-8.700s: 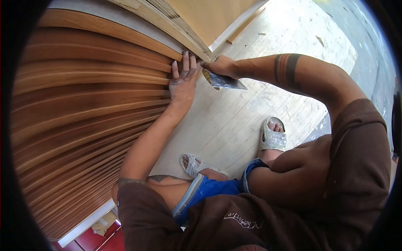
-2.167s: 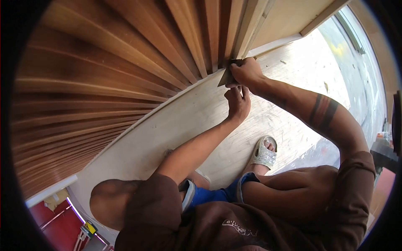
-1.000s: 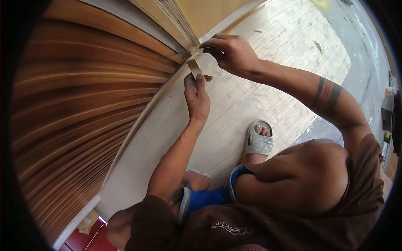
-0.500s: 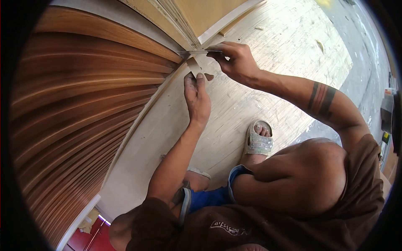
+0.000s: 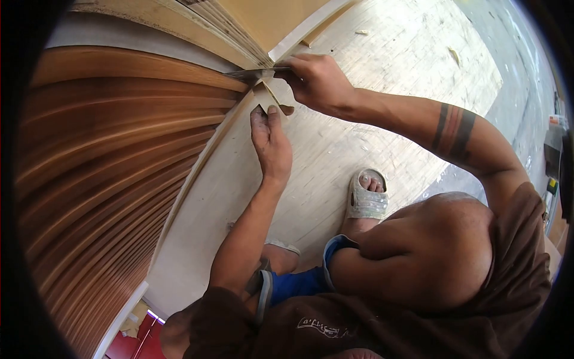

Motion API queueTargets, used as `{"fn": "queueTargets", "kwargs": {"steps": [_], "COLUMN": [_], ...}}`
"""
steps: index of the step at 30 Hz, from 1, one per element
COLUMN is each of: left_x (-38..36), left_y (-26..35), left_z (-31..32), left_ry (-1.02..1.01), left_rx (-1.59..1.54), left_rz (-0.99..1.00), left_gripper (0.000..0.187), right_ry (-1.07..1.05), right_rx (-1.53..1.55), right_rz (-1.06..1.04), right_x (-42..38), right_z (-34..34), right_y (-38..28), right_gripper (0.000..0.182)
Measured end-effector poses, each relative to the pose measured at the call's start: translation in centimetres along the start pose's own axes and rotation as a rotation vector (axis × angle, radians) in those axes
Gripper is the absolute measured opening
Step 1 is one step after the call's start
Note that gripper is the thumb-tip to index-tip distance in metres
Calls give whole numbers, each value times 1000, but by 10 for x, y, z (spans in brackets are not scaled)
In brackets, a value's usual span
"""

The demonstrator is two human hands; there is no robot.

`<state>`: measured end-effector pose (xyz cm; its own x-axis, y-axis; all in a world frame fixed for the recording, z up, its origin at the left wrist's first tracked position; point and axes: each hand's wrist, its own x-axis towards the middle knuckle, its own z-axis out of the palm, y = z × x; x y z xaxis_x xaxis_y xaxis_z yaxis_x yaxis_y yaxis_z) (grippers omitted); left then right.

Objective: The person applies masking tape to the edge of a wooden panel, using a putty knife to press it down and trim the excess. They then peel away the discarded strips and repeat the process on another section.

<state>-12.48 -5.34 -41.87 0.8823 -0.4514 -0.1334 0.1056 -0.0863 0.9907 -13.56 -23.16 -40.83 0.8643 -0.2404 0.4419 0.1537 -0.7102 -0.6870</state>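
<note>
— Blade (image 5: 248,74) position? Any change?
— Pushed farther left under the slatted panel (image 5: 119,137); right hand (image 5: 317,81) grips it. Left hand (image 5: 270,140) pinches the veneer strip (image 5: 267,96).
— Writing?
— Shirt print (image 5: 326,327), unreadable.

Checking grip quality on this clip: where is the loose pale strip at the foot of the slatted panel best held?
Hold the pale strip at its free lower end, coming from below, as the left hand does. Its upper end sits under the metal blade held by the right hand, against the slatted panel.
</note>
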Motion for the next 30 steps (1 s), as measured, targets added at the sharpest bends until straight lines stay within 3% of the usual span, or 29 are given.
{"fn": "queueTargets", "kwargs": {"steps": [10,16,23,30], "left_x": [-1,0,-3,-4], "left_y": [12,4,9,9], "left_z": [9,7,11,8], "left_ry": [10,41,61,45], "left_rx": [-16,29,-48,-40], "left_rz": [51,7,-6,-43], "left_gripper": [24,24,24,24], "right_ry": [-181,-220,-72,-91], "right_rx": [-154,-89,-89,-64], "right_rz": [34,66,-52,34], "right_x": [3,-1,1,1], "right_z": [0,-4,-10,-3], "right_y": [-4,-5,-2,3], "right_gripper": [21,17,21,18]}}
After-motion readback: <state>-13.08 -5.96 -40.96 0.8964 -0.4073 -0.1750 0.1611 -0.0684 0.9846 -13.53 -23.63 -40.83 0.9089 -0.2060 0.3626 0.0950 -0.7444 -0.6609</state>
